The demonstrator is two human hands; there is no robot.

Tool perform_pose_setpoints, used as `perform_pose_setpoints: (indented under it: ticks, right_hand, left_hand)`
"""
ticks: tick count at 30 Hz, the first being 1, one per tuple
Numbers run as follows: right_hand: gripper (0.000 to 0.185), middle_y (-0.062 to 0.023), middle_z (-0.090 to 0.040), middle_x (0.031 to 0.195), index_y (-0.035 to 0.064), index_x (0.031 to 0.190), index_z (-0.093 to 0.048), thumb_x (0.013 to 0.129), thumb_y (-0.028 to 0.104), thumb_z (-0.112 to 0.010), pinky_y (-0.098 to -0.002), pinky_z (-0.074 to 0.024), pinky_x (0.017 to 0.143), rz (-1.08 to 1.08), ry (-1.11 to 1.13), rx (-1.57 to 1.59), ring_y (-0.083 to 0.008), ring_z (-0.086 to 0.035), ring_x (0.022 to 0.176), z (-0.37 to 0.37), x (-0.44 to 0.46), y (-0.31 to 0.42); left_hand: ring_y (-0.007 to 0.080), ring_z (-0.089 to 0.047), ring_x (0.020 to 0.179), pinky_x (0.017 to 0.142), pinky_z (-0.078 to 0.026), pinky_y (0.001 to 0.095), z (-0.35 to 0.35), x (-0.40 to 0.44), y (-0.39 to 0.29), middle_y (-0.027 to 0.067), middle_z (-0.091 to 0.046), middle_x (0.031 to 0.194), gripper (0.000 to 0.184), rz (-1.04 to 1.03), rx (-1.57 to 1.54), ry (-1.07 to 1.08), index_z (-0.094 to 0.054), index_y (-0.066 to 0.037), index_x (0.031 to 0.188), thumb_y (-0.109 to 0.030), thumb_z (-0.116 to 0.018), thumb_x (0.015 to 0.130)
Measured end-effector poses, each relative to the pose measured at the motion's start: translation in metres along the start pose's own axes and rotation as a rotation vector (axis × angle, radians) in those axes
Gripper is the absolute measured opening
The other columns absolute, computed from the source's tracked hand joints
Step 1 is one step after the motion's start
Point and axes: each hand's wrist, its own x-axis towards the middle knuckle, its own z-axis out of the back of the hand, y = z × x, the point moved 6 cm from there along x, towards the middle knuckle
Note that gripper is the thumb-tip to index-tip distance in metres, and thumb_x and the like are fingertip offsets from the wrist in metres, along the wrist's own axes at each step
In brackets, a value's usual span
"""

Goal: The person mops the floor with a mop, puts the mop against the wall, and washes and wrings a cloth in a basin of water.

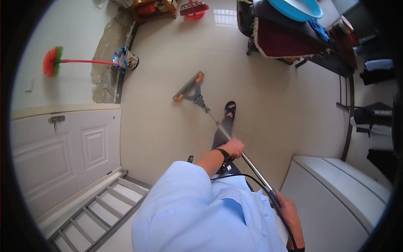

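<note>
A mop with a metal pole point(252, 166) runs diagonally in front of my body. Its dark, narrow head point(187, 86) with orange end pieces rests on the tiled floor ahead and to the left of my foot. My left hand point(233, 148), a dark band at its wrist, is closed round the middle of the pole. Lower down, by my right side, my right hand point(287, 208) grips the dark upper end of the handle. A black cable hangs across my blue shirt point(201, 210) and over the right forearm.
A white door point(63, 147) and a ladder point(98, 206) stand on the left. A toilet brush-like red and green brush point(53, 61) sticks out of a bin point(132, 61) by the wall. At upper right, a table point(262, 19) bears a blue basin point(296, 10). A white cabinet point(327, 189) stands at right.
</note>
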Motion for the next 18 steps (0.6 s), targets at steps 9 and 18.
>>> perform_pose_setpoints:
  ticks: [9,18]
  right_hand:
    - [0.048,-0.0128,-0.062,0.072,0.0191,0.12,-0.062,0.074,0.014,-0.073,-0.0449,-0.0495,0.058,-0.108,-0.264,-0.166,-0.0345,-0.063,0.065,-0.026,-0.115,-0.047]
    - [0.055,-0.0165,-0.062,0.074,0.0156,0.134,-0.052,0.082,0.01,-0.067,-0.0469,-0.0489,0.062,-0.127,-0.264,0.131,-0.0369,-0.062,0.067,-0.079,-0.034,0.051]
  left_hand:
    - [0.0406,-0.066,0.073,0.064,-0.052,0.049,-0.039,-0.02,-0.11,0.0219,-0.067,0.074,0.014,-0.265,-0.094,-0.15,-0.067,-0.003,0.066,-0.014,-0.059,0.063]
    - [0.0371,-0.068,0.077,0.069,-0.053,0.046,0.031,-0.029,0.009,0.0182,-0.068,0.076,0.012,-0.197,0.09,-0.121,-0.07,-0.008,0.069,-0.015,-0.063,0.064]
